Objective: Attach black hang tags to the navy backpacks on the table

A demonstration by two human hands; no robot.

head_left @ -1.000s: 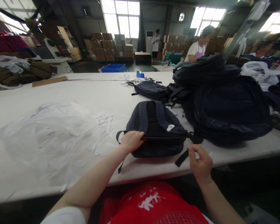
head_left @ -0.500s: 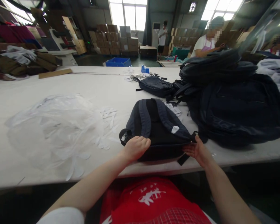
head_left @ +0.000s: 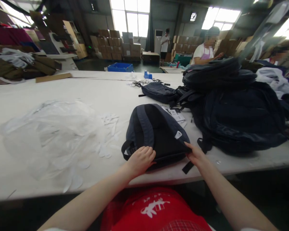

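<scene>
A dark navy backpack point(head_left: 163, 138) lies on the white table right in front of me, its shoulder straps facing up. My left hand point(head_left: 142, 158) is closed on the bottom edge of it, left of the middle. At the lower right corner my right hand point(head_left: 194, 154) grips the backpack between thumb and fingers; part of those fingers is hidden under the fabric. A black strap end point(head_left: 188, 167) hangs just below the right hand. On the right shoulder strap sits a small white tag point(head_left: 178, 134). Printed cards point(head_left: 175, 114) stick out behind the bag.
Clear plastic bags point(head_left: 55, 134) and white paper slips point(head_left: 108, 128) cover the table's left side. A tall pile of navy backpacks point(head_left: 243, 118) stands at the right. Farther back are a blue tape dispenser point(head_left: 148, 75), a blue crate point(head_left: 120, 67) and a co-worker point(head_left: 204, 51).
My right hand has shifted from beneath the backpack's right corner to pinch that corner with the thumb on top. The bag has turned slightly, its right corner drawn inward. The left hand keeps its hold.
</scene>
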